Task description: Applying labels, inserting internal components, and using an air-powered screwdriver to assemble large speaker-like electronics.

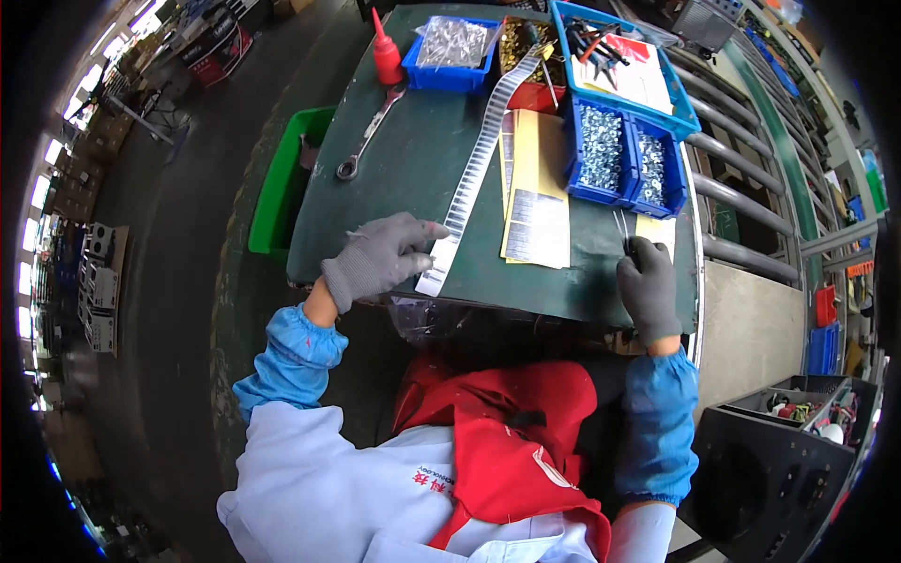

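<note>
My left hand (380, 255), in a grey glove, rests on the green table (413, 159) and pinches the near end of a long white label strip (479, 159) that runs diagonally up the table. My right hand (648, 286), in a dark glove, sits near the table's front right edge and holds thin metal tweezers (623, 230) pointing away from me. Yellow backing sheets with labels (537, 192) lie between the two hands.
Blue bins of small metal screws (619, 159) stand right of centre, more blue trays (450, 47) at the back. A red squeeze bottle (386, 54) and a wrench (368, 136) lie at back left. A green crate (282, 188) sits left of the table; metal rollers (741, 188) run at right.
</note>
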The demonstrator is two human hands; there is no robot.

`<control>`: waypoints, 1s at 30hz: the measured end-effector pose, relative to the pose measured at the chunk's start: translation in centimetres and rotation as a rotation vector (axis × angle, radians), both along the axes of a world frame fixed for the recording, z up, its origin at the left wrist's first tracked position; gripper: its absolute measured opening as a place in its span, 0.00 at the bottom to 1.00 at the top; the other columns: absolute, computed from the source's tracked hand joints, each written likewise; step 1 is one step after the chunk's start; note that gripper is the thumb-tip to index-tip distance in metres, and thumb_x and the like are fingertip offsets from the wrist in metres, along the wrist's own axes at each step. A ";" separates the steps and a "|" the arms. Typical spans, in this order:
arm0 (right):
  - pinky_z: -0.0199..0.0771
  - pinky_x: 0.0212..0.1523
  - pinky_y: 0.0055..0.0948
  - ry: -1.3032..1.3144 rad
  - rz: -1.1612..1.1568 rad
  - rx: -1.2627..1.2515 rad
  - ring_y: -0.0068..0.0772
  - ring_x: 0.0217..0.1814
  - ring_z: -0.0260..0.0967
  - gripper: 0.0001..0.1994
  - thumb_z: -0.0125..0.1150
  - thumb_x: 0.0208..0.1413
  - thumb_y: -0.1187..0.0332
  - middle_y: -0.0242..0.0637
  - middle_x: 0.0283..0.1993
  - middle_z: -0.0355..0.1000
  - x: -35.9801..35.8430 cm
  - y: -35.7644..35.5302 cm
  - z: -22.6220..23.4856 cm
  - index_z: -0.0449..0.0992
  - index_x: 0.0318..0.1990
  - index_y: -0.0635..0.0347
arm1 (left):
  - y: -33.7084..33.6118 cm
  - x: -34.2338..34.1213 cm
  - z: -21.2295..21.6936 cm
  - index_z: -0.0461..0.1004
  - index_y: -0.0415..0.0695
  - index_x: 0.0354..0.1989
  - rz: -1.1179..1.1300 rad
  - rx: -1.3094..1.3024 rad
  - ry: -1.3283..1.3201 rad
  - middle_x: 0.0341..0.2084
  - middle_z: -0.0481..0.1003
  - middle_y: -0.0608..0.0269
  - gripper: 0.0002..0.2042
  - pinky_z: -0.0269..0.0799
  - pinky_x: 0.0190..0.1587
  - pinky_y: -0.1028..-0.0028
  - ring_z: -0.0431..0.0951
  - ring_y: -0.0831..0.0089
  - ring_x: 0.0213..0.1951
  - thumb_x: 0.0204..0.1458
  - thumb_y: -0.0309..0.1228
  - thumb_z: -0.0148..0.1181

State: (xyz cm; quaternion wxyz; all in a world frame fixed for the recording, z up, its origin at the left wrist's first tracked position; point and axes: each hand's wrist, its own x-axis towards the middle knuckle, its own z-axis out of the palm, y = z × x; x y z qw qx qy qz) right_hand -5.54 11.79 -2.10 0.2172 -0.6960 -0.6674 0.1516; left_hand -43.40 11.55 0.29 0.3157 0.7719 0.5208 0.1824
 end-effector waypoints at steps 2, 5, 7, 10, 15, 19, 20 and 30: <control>0.76 0.37 0.32 0.628 0.036 -0.156 0.36 0.36 0.73 0.13 0.55 0.53 0.72 0.42 0.37 0.70 -1.7 -1.7 1.1 0.73 0.47 0.63 | -0.4 -0.7 -1.0 0.75 0.49 0.53 -0.067 -0.052 -0.044 0.36 0.72 0.57 0.20 0.71 0.47 0.67 0.75 0.63 0.41 0.49 0.31 0.61; 0.75 0.32 0.24 0.914 0.058 -0.470 0.24 0.34 0.73 0.11 0.53 0.57 0.73 0.34 0.36 0.72 -6.2 -3.5 5.4 0.72 0.47 0.62 | -0.2 -0.6 -2.0 0.74 0.51 0.54 -0.040 -0.052 -0.034 0.37 0.72 0.57 0.21 0.71 0.46 0.65 0.75 0.62 0.41 0.49 0.33 0.62; 0.75 0.33 0.29 0.752 0.084 -0.530 0.29 0.34 0.74 0.11 0.55 0.57 0.73 0.39 0.35 0.73 -7.5 -4.0 4.8 0.72 0.47 0.62 | -0.2 0.3 -2.0 0.74 0.52 0.54 -0.034 -0.037 0.017 0.38 0.72 0.57 0.21 0.71 0.47 0.65 0.75 0.60 0.41 0.49 0.34 0.62; 0.74 0.36 0.44 0.231 0.420 0.098 0.52 0.38 0.73 0.14 0.56 0.53 0.74 0.48 0.40 0.72 -9.8 -4.5 1.8 0.75 0.48 0.56 | -0.1 1.0 -1.5 0.74 0.53 0.54 -0.033 -0.033 0.121 0.39 0.71 0.57 0.21 0.71 0.47 0.63 0.75 0.59 0.41 0.49 0.36 0.62; 0.74 0.33 0.42 0.005 0.460 0.014 0.46 0.37 0.74 0.18 0.57 0.50 0.72 0.42 0.37 0.71 -13.5 -4.6 2.7 0.74 0.51 0.52 | -0.3 0.6 -2.8 0.75 0.50 0.53 -0.046 0.042 0.135 0.35 0.68 0.57 0.21 0.70 0.42 0.64 0.74 0.61 0.38 0.48 0.37 0.62; 0.75 0.30 0.38 -0.253 0.520 0.045 0.39 0.36 0.74 0.20 0.56 0.49 0.71 0.37 0.35 0.70 -15.0 -3.7 2.8 0.73 0.53 0.52 | 0.0 0.5 -2.9 0.75 0.49 0.53 -0.048 0.034 0.137 0.36 0.68 0.57 0.21 0.71 0.42 0.64 0.74 0.60 0.38 0.48 0.37 0.62; 0.75 0.30 0.37 -0.294 0.534 0.060 0.38 0.35 0.75 0.19 0.56 0.50 0.70 0.36 0.35 0.70 -15.2 -3.6 2.8 0.73 0.52 0.53 | 0.1 0.5 -2.9 0.75 0.48 0.53 -0.046 0.022 0.136 0.36 0.68 0.56 0.21 0.71 0.43 0.64 0.74 0.60 0.38 0.48 0.36 0.62; 0.75 0.28 0.35 -0.420 0.575 0.100 0.36 0.33 0.75 0.11 0.53 0.52 0.69 0.34 0.33 0.69 -16.4 -2.8 2.7 0.73 0.44 0.56 | 0.1 0.3 -2.9 0.74 0.52 0.53 -0.026 -0.034 0.139 0.40 0.70 0.57 0.21 0.72 0.49 0.62 0.76 0.59 0.44 0.49 0.39 0.62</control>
